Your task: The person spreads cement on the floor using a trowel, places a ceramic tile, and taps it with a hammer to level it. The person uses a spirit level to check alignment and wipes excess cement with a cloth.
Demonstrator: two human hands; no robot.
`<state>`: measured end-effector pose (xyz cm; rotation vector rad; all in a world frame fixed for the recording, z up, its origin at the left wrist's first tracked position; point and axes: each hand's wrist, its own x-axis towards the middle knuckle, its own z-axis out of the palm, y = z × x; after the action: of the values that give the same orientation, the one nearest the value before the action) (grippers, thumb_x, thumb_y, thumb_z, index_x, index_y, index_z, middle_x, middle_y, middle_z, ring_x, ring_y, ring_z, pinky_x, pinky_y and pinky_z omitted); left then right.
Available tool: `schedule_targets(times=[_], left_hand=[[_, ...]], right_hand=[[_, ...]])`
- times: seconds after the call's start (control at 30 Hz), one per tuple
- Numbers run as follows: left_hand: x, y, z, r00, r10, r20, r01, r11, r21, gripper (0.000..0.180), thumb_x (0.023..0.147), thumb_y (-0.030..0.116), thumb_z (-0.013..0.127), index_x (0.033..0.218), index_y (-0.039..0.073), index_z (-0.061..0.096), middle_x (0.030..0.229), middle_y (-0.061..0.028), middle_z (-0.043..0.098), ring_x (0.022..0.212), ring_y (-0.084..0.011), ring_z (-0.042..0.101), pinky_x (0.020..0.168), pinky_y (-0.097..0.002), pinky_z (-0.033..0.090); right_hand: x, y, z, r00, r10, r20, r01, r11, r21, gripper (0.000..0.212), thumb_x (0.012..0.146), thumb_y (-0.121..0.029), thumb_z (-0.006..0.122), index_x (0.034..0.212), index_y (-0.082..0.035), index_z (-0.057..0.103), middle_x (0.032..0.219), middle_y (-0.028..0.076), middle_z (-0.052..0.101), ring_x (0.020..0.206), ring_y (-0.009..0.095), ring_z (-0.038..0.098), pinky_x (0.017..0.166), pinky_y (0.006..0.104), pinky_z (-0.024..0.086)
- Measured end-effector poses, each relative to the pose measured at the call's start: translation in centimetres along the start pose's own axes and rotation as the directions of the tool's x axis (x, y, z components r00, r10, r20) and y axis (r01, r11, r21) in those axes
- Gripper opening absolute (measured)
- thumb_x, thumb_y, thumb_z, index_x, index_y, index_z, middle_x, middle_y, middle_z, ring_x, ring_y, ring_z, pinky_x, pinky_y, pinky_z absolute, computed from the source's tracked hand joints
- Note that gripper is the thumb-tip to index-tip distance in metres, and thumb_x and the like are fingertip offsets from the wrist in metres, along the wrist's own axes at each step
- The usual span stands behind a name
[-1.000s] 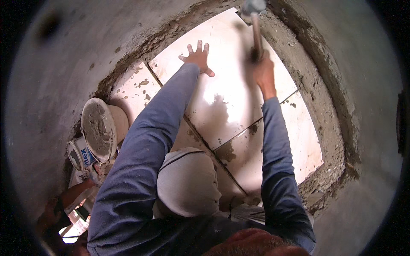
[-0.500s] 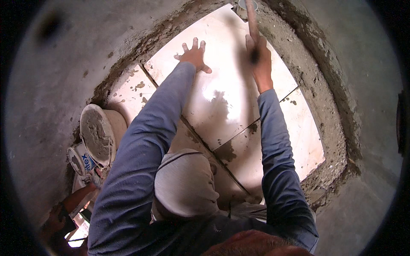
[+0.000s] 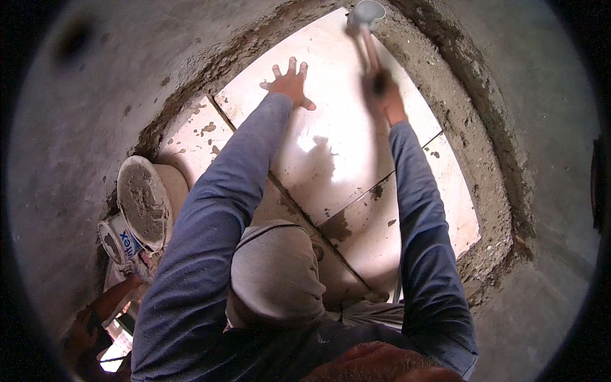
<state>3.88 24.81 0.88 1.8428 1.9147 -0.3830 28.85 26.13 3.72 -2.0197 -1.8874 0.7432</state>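
My left hand [image 3: 289, 86] lies flat with fingers spread on a large pale, glossy floor tile [image 3: 305, 159]. My right hand [image 3: 387, 99] is closed round the wooden handle of a hammer [image 3: 370, 52]. The hammer's greyish head is blurred at the far corner of the tile, beside a round pipe opening [image 3: 375, 9]. Whether the head touches the tile I cannot tell. Wet mortar smears spot the tile. A dark blurry spot covers part of my right hand.
Rough mortar [image 3: 471, 127] borders the tiles on the right, below grey walls. A mortar-filled bucket [image 3: 170, 191] stands left, beside a smaller white container [image 3: 114, 239]. Another person's arm [image 3: 114, 296] reaches in at lower left. More spotted tiles [image 3: 197, 137] adjoin, with dark joints between.
My right hand has moved slightly down the picture, and the hammer has swung so that its head now shows by the pipe opening. My left hand has stayed put.
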Motion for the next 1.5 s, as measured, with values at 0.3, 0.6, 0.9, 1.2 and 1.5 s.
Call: schedule_targets(times=[0.3,0.6,0.9,1.2,1.5], left_hand=[[-0.1,-0.1,0.2,1.0,-0.018,-0.011,0.018,1.0,-0.023,0.128,0.061,0.053,0.092,0.162,0.029,0.017,0.171,-0.0041,0.007,0.152,-0.0491,0.014,0.107,-0.0817,0.026],[0.0,-0.1,0.2,1.0,-0.004,0.022,0.003,1.0,0.009,0.13,0.059,0.055,0.093,0.162,0.029,0.018,0.171,-0.0053,0.008,0.151,-0.0506,0.016,0.107,-0.0807,0.03],[0.1,-0.3,0.2,1.0,-0.008,0.018,0.008,1.0,-0.017,0.132,0.056,0.054,0.094,0.162,0.029,0.02,0.171,-0.0046,0.01,0.151,-0.0492,0.017,0.108,-0.0805,0.029],[-0.2,0.1,-0.6,0.999,-0.014,0.046,0.014,1.0,0.015,0.13,0.059,0.058,0.091,0.162,0.029,0.018,0.171,-0.0031,0.008,0.152,-0.0471,0.016,0.109,-0.0785,0.029],[-0.5,0.6,-1.1,0.997,-0.026,0.074,0.023,0.999,0.044,0.127,0.066,0.059,0.088,0.163,0.029,0.013,0.171,-0.0038,0.005,0.153,-0.0466,0.013,0.112,-0.0759,0.028]], right_hand=[[-0.2,-3.5,2.1,0.991,-0.092,0.097,0.087,0.995,0.05,0.056,0.103,-0.048,0.048,0.119,0.005,0.053,0.103,0.036,0.067,0.101,0.05,0.066,0.089,0.0543,0.051],[0.2,-3.5,1.8,1.0,-0.015,-0.024,0.018,0.993,0.12,0.054,0.102,-0.049,0.052,0.115,0.004,0.055,0.102,0.036,0.067,0.1,0.051,0.066,0.088,0.0544,0.051],[0.6,-3.4,2.3,0.993,0.016,0.121,-0.023,0.998,0.056,0.054,0.102,-0.048,0.053,0.115,0.004,0.055,0.106,0.034,0.068,0.101,0.048,0.068,0.089,0.0538,0.052],[-0.7,-4.8,2.2,0.99,0.022,0.138,-0.024,1.0,0.014,0.052,0.102,-0.047,0.051,0.113,0.004,0.057,0.099,0.032,0.07,0.099,0.05,0.068,0.089,0.0551,0.052],[-0.1,-3.0,2.1,1.0,-0.008,0.012,0.006,0.989,0.145,0.056,0.101,-0.048,0.052,0.117,0.006,0.055,0.103,0.037,0.067,0.102,0.049,0.067,0.09,0.0545,0.051]])
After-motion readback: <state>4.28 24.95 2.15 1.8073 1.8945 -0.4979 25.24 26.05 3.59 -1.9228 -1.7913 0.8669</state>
